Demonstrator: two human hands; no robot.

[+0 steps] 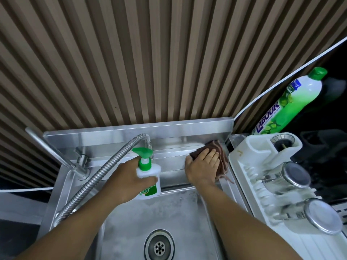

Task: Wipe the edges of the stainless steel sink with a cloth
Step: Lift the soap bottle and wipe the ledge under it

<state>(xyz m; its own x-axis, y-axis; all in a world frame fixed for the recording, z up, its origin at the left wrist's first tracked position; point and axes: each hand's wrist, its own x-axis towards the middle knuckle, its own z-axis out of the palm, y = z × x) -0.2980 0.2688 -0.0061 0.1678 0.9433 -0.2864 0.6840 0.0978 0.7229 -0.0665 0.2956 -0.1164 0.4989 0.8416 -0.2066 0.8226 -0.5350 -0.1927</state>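
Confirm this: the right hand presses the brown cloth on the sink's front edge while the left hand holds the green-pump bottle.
Not quite. The head view shows the right hand pressing the brown cloth on the sink's back ledge, near its right corner, not on the front edge. The left hand does hold the green-pump bottle.

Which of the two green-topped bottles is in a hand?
The small white pump bottle, gripped by the left hand over the sink; the tall green bottle stands untouched behind the dish rack.
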